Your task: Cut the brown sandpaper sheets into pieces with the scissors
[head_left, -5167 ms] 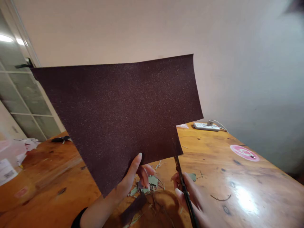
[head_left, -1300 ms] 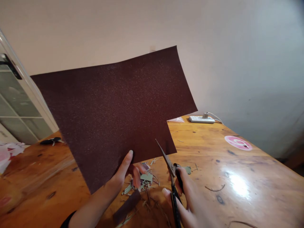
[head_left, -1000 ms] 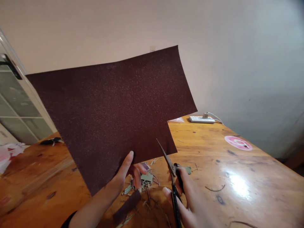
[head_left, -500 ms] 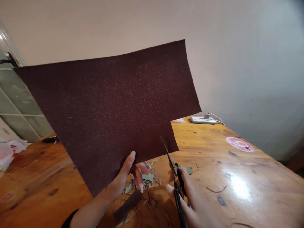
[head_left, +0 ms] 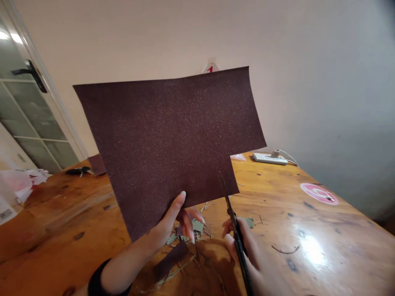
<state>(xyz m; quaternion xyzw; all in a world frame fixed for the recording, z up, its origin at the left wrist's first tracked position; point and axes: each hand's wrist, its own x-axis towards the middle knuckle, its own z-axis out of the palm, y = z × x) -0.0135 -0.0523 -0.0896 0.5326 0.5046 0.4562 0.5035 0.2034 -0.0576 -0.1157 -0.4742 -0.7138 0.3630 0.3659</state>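
Observation:
My left hand (head_left: 173, 220) pinches the lower edge of a dark maroon, speckled sheet of sandpaper (head_left: 173, 135), thumb in front and fingers behind. The sheet stands raised above the table, with a square notch out of its lower right corner. In my right hand (head_left: 247, 246) is a pair of scissors (head_left: 236, 230) with black handles, pointing up. Its blade overlaps the sheet's bottom edge, just left of the notch. Whether the blades have the sheet between them I cannot tell. Beneath my hands lie a dark strip (head_left: 171, 259) and thin offcuts (head_left: 197, 226).
A white power strip (head_left: 270, 158) with a plug lies at the table's far edge. On the right are a pink round sticker (head_left: 319, 193) and a curved sliver (head_left: 285, 249). Keys (head_left: 78, 170) and crumpled plastic (head_left: 23, 181) are at the left. The wooden table (head_left: 339, 246) meets a wall.
The view has swung left, showing more of the door. The sheet now looks smaller and lies farther right in view. The scissors' handles look closer together.

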